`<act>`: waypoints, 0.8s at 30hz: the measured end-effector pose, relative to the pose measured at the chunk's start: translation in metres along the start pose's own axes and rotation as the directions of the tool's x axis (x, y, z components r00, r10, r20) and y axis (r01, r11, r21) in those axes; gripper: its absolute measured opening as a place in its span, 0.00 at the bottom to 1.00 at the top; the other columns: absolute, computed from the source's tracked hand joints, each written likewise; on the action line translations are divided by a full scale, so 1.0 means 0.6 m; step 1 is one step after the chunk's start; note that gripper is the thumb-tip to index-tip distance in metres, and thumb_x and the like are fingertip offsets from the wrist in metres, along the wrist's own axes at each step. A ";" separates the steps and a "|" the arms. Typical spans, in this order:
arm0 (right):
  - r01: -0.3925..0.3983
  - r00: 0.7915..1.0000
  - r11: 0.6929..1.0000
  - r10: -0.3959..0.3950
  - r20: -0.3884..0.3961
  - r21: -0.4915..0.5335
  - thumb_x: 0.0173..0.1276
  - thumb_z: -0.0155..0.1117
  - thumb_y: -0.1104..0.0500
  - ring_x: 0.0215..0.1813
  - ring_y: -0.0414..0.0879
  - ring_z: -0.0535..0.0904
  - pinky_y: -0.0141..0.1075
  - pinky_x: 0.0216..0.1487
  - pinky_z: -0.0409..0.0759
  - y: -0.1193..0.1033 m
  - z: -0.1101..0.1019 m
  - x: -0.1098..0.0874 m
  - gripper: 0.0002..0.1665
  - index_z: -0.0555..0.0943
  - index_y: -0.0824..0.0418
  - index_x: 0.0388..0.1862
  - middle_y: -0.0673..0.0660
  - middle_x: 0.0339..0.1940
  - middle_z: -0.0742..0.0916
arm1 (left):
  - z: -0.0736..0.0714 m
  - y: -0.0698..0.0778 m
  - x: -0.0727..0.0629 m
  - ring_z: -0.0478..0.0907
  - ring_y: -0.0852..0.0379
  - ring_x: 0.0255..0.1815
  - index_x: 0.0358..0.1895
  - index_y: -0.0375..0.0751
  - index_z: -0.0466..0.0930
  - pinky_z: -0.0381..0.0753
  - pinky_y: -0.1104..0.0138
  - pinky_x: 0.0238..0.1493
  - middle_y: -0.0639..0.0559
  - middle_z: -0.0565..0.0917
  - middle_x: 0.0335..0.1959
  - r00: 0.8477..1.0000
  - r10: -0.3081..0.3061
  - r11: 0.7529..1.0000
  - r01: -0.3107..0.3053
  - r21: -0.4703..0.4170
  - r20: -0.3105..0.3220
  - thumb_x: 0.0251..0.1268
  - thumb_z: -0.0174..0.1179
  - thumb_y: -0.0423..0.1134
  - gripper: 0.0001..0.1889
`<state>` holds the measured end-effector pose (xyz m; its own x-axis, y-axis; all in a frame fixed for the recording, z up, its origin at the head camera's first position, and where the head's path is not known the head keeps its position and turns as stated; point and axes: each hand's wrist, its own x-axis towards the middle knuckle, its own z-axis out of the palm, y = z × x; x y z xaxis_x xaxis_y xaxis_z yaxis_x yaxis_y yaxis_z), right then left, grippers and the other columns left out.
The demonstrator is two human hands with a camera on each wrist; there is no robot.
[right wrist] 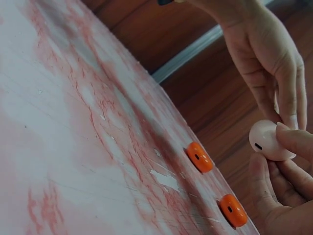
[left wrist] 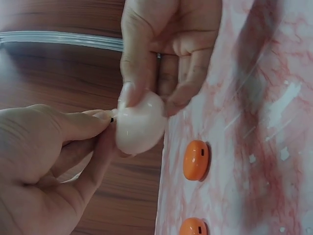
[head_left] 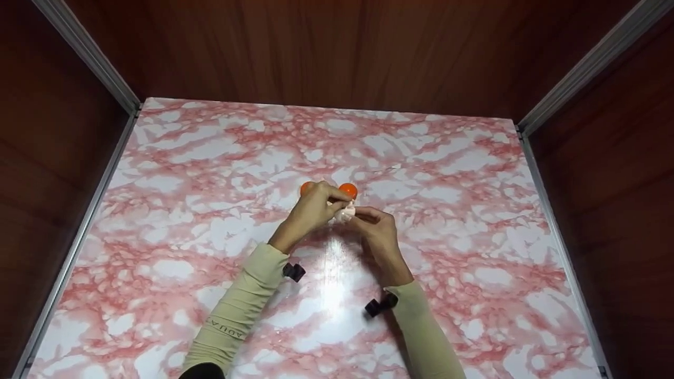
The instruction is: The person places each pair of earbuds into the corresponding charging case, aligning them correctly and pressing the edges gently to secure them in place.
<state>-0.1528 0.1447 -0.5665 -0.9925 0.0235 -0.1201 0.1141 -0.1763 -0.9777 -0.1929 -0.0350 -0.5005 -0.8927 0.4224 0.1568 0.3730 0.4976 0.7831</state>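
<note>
Over the middle of the table, both hands work at a glossy rounded white piece with a small dark slot in its side. My right hand holds this piece between thumb and fingers. From the other side, my left hand pinches a small pale bit with a dark spot at the white piece's edge. Just beyond the hands lie two rounded orange pieces with similar dark slots, one orange piece in plain sight, the other orange piece partly behind the left hand in the head view.
The table has a red-and-white marbled top with a bright glare in front of the hands. Dark wood-grain panels enclose its back and sides, with metal rails at the corners. A small black device sits at each wrist.
</note>
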 end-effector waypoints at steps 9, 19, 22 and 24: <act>0.001 1.000 1.000 -0.001 0.003 0.030 0.63 0.78 0.66 0.44 0.50 0.92 0.51 0.55 0.89 -0.001 0.000 0.001 0.14 0.89 0.70 0.47 0.61 0.41 0.94 | 0.003 -0.012 -0.006 0.81 0.47 0.49 0.47 0.43 0.94 0.83 0.54 0.55 0.50 0.93 0.49 0.995 0.099 0.991 -0.096 0.094 -0.029 0.71 0.69 0.36 0.08; 0.020 0.999 1.000 -0.021 0.030 0.024 0.66 0.76 0.67 0.46 0.49 0.92 0.44 0.51 0.91 -0.008 -0.001 0.002 0.14 0.88 0.72 0.49 0.60 0.42 0.94 | 0.008 -0.018 -0.011 0.82 0.42 0.58 0.49 0.37 0.92 0.84 0.49 0.61 0.39 0.90 0.53 0.989 0.107 0.994 -0.107 0.005 -0.104 0.74 0.66 0.37 0.10; 0.015 1.000 0.999 -0.016 0.024 0.030 0.66 0.75 0.67 0.45 0.48 0.92 0.41 0.50 0.91 -0.009 0.000 0.002 0.14 0.88 0.72 0.49 0.60 0.42 0.94 | 0.007 -0.021 -0.011 0.85 0.44 0.50 0.49 0.35 0.91 0.87 0.51 0.53 0.41 0.90 0.47 0.987 0.033 0.993 -0.050 -0.108 -0.160 0.76 0.64 0.37 0.10; 0.013 1.000 0.999 -0.014 0.023 0.038 0.66 0.75 0.68 0.45 0.48 0.92 0.41 0.49 0.91 -0.009 0.000 0.002 0.14 0.88 0.73 0.49 0.60 0.42 0.94 | 0.005 -0.023 -0.010 0.86 0.46 0.47 0.50 0.35 0.90 0.87 0.52 0.51 0.42 0.90 0.46 0.983 -0.016 0.986 -0.015 -0.168 -0.181 0.76 0.63 0.37 0.11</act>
<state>-0.1544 0.1455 -0.5611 -0.9947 0.0035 -0.1027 0.0996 -0.2137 -0.9718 -0.1917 -0.0420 -0.5141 -0.9295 0.2705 0.2507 0.3387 0.3571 0.8705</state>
